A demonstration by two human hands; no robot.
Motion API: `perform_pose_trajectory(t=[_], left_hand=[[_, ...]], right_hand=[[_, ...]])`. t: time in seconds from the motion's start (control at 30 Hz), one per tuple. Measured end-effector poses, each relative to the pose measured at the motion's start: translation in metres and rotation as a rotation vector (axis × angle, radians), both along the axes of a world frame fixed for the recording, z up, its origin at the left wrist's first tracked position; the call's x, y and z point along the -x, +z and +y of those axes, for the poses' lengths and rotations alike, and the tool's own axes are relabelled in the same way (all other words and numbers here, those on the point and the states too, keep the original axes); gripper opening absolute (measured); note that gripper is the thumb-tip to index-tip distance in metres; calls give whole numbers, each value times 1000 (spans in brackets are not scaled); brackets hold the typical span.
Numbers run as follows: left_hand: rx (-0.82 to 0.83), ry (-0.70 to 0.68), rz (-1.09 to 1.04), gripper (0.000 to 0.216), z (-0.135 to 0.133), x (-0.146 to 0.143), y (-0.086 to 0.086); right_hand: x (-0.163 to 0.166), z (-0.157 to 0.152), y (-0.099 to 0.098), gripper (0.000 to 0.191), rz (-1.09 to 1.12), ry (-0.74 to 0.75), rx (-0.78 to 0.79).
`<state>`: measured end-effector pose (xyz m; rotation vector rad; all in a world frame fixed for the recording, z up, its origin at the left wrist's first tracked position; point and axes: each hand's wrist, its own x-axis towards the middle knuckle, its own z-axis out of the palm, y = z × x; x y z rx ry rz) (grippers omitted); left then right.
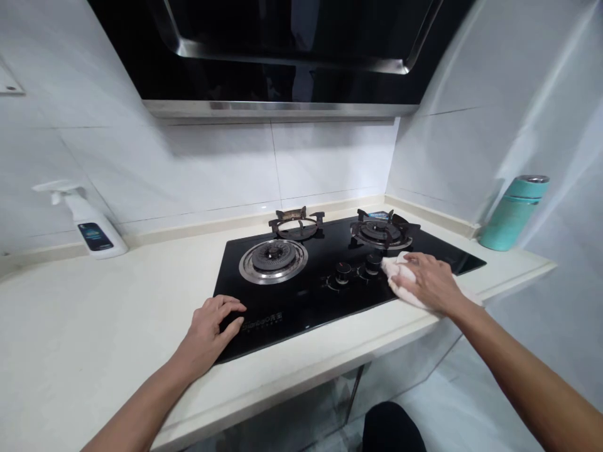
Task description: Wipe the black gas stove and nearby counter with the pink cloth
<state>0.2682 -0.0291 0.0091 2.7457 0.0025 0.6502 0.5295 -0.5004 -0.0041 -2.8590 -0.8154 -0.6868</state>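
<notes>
A black glass gas hob (301, 301) is set into the cream worktop (94, 339). My left hand (210, 329) rests flat on the hob's front left corner, fingers apart, holding nothing. My right hand (426, 281) presses a white cloth (398, 273) onto the hob's right side, just right of the two control knobs (358, 271). The left burner (273, 258) has no pan support on it; a loose pan support (296, 223) lies behind it. The right burner (384, 231) carries its support.
A white spray bottle (92, 223) stands at the back left by the tiled wall. A teal flask (513, 213) stands on the worktop at the right. An extractor hood (282, 56) hangs over the hob. The worktop's front edge runs below my hands.
</notes>
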Motion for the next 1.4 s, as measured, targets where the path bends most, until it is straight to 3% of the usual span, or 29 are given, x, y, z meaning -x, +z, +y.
perform_pose_trajectory(t=[0.13,0.3,0.43,0.57,0.67,0.93,1.23,1.4], left_hand=[[-8,0,5,28,0,0,1],[-14,-10,-3,29,5,-2,-1],[-4,-15,-7,28,6,-3,-2],[4,-7,6,28,1,-3,-1],[-2,0,5,27,-4,-4,1],[-3,15,29,26,-11,-2,5],[-19,28,46,30,-12,-3,7],[15,-44,85,35,-12,4,16]], right_hand=[[-42,-30,5,61,121,-166,21],[-75,-87,14,79,287,-268,-74],[-72,-121,11,85,278,-407,-165],[-49,-118,3,88,175,-630,-213],[-28,-98,1,90,145,-650,-173],[66,4,-2,67,4,-406,-85],[196,158,5,42,8,48,-237],[252,208,-7,43,6,355,-331]])
